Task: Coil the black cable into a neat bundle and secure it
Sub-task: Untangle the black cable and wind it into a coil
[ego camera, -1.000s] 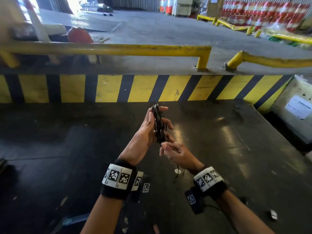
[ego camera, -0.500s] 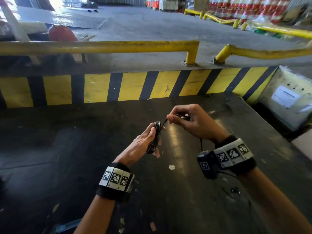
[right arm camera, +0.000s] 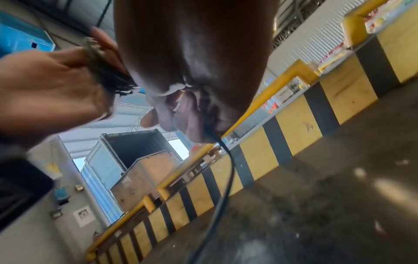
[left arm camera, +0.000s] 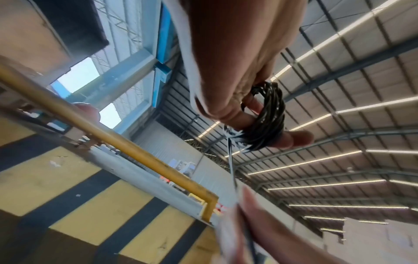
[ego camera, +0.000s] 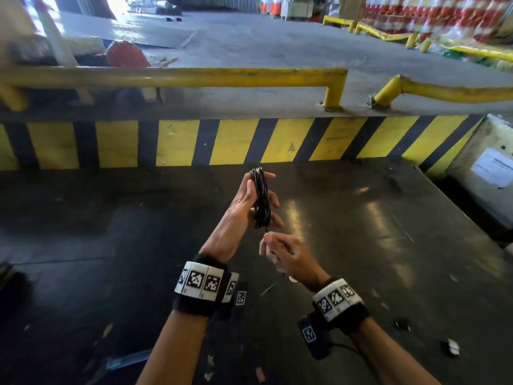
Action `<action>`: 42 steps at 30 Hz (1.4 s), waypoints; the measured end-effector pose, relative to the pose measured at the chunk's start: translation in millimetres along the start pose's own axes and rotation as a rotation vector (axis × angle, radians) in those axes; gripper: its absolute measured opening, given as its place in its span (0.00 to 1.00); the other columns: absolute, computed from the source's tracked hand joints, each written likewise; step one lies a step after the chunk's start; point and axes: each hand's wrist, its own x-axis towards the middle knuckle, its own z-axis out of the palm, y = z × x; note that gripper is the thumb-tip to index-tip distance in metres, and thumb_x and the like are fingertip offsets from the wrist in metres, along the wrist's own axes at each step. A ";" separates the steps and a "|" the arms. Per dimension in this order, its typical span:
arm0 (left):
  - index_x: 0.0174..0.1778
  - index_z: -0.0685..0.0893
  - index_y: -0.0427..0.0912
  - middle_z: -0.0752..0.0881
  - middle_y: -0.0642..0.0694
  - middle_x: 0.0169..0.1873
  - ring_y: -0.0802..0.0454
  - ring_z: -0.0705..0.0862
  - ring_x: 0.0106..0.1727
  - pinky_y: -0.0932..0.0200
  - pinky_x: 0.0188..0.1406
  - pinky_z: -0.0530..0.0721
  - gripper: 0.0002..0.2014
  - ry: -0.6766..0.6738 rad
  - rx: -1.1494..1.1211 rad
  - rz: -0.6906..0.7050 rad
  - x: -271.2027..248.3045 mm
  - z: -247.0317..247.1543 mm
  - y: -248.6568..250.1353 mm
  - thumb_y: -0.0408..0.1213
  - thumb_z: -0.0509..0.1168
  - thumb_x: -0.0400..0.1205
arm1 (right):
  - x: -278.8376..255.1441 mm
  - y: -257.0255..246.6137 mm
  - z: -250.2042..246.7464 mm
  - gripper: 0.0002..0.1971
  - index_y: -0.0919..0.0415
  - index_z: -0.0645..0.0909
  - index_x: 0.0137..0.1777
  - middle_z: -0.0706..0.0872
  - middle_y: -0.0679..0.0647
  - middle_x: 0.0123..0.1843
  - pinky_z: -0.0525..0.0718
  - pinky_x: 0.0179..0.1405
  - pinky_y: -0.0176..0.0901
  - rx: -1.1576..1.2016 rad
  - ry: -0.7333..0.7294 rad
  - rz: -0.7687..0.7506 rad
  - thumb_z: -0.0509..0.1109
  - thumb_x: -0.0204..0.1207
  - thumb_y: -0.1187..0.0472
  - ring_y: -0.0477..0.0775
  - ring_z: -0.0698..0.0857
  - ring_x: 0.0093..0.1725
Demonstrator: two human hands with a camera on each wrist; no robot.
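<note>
Left hand: left hand [ego camera: 244, 202] raised upright over the dark platform [ego camera: 361, 259], fingers extended, with the black cable [ego camera: 261, 198] wound in many loops around them; thumb side presses the bundle.
Cable bundle: narrow upright coil on the left fingers [left arm camera: 294, 139], held in the air, off the platform.
Free strand: leaves the bottom of the coil and runs down to the right hand.
Right hand: right hand [ego camera: 286, 254] just below and right of the coil, fingers curled, pinching the strand; the tail hangs below the fist in the right wrist view.
Backdrop: yellow-and-black striped wall [ego camera: 177, 143] behind, yellow rail [ego camera: 194, 77] above it.
</note>
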 end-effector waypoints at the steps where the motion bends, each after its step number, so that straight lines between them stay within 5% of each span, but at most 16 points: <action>1: 0.74 0.73 0.45 0.82 0.35 0.49 0.38 0.88 0.41 0.50 0.48 0.88 0.21 0.038 0.017 -0.006 3.5 -6.5 -2.3 0.49 0.42 0.94 | -6.0 2.0 11.9 0.19 0.61 0.84 0.44 0.71 0.53 0.26 0.68 0.18 0.33 0.014 -0.012 0.016 0.59 0.89 0.50 0.44 0.68 0.21; 3: 0.72 0.74 0.48 0.82 0.34 0.49 0.39 0.88 0.39 0.53 0.44 0.89 0.20 0.102 0.055 -0.020 10.2 -20.2 -9.5 0.49 0.42 0.94 | -15.3 3.8 26.4 0.19 0.63 0.83 0.44 0.70 0.55 0.26 0.68 0.21 0.30 -0.022 -0.041 0.007 0.57 0.92 0.57 0.40 0.69 0.21; 8: 0.65 0.78 0.62 0.84 0.40 0.44 0.41 0.91 0.37 0.29 0.58 0.88 0.17 0.184 0.357 -0.091 16.6 -39.8 -39.3 0.55 0.46 0.92 | -29.6 -13.6 14.6 0.20 0.64 0.85 0.41 0.76 0.48 0.27 0.72 0.32 0.34 -0.319 -0.145 -0.071 0.59 0.92 0.57 0.40 0.74 0.26; 13: 0.72 0.73 0.67 0.93 0.40 0.43 0.45 0.93 0.48 0.38 0.68 0.81 0.20 0.039 0.670 -0.251 1.1 -35.1 -60.8 0.63 0.44 0.88 | -28.4 -56.4 -25.7 0.19 0.58 0.84 0.38 0.86 0.58 0.32 0.82 0.35 0.58 -0.517 -0.098 -0.195 0.64 0.89 0.54 0.55 0.83 0.31; 18: 0.72 0.73 0.63 0.91 0.36 0.48 0.47 0.94 0.41 0.38 0.64 0.86 0.18 -0.215 0.470 -0.248 -22.4 -3.2 -52.1 0.58 0.46 0.90 | -10.1 -91.7 -64.7 0.11 0.60 0.87 0.42 0.89 0.49 0.36 0.84 0.36 0.42 -0.623 -0.048 -0.249 0.72 0.85 0.57 0.49 0.87 0.35; 21: 0.69 0.76 0.70 0.88 0.42 0.54 0.53 0.91 0.46 0.43 0.62 0.86 0.19 -0.315 0.299 -0.261 -32.0 10.4 -39.6 0.60 0.45 0.89 | -4.1 -104.0 -81.4 0.10 0.65 0.88 0.47 0.92 0.58 0.42 0.89 0.43 0.49 -0.540 -0.078 -0.231 0.78 0.79 0.57 0.56 0.91 0.41; 24: 0.72 0.76 0.56 0.85 0.33 0.53 0.48 0.89 0.44 0.53 0.50 0.86 0.21 -0.378 0.111 -0.288 -42.6 19.2 -21.7 0.55 0.43 0.91 | 0.3 -111.6 -94.2 0.07 0.67 0.88 0.46 0.88 0.63 0.39 0.84 0.40 0.42 -0.412 -0.095 -0.191 0.78 0.78 0.62 0.50 0.85 0.37; 28: 0.76 0.71 0.44 0.83 0.34 0.52 0.43 0.88 0.39 0.48 0.45 0.86 0.25 -0.444 -0.150 -0.266 -50.6 16.3 -12.9 0.53 0.45 0.89 | -2.4 -102.1 -93.0 0.04 0.63 0.89 0.48 0.86 0.60 0.39 0.75 0.32 0.37 -0.227 -0.143 -0.138 0.73 0.82 0.64 0.56 0.79 0.35; 31: 0.79 0.68 0.41 0.81 0.32 0.51 0.43 0.87 0.37 0.46 0.45 0.85 0.28 -0.475 -0.319 -0.251 -50.5 10.8 -13.3 0.54 0.44 0.89 | -7.7 -83.0 -80.1 0.06 0.66 0.90 0.49 0.89 0.53 0.39 0.78 0.31 0.34 -0.097 -0.116 -0.114 0.70 0.84 0.69 0.48 0.80 0.33; 35: 0.73 0.79 0.45 0.82 0.34 0.49 0.45 0.87 0.35 0.52 0.42 0.86 0.28 -0.432 -0.545 -0.250 -52.6 9.3 -16.2 0.57 0.45 0.88 | -13.9 -60.0 -58.6 0.09 0.67 0.91 0.56 0.90 0.66 0.39 0.82 0.30 0.39 0.010 0.018 -0.126 0.74 0.80 0.65 0.53 0.83 0.33; 38: 0.71 0.79 0.42 0.82 0.34 0.48 0.45 0.87 0.34 0.53 0.41 0.86 0.30 -0.344 -0.607 -0.233 -54.2 8.0 -21.5 0.59 0.46 0.88 | -19.0 -47.9 -38.5 0.18 0.64 0.90 0.65 0.88 0.83 0.53 0.83 0.39 0.55 0.069 0.071 -0.149 0.76 0.80 0.53 0.64 0.84 0.43; 40: 0.72 0.78 0.42 0.81 0.35 0.47 0.46 0.86 0.33 0.54 0.42 0.85 0.30 -0.287 -0.612 -0.225 -54.7 7.4 -23.9 0.60 0.47 0.87 | -24.7 -43.9 -27.7 0.19 0.51 0.90 0.66 0.89 0.78 0.59 0.83 0.53 0.62 0.112 0.062 -0.141 0.76 0.79 0.46 0.63 0.85 0.53; 42: 0.73 0.75 0.41 0.80 0.35 0.46 0.47 0.85 0.32 0.53 0.44 0.84 0.29 -0.239 -0.618 -0.206 -55.0 7.3 -25.2 0.59 0.47 0.88 | -30.3 -44.4 -19.6 0.15 0.41 0.88 0.66 0.92 0.66 0.59 0.83 0.62 0.66 0.147 0.069 -0.087 0.70 0.82 0.52 0.60 0.86 0.58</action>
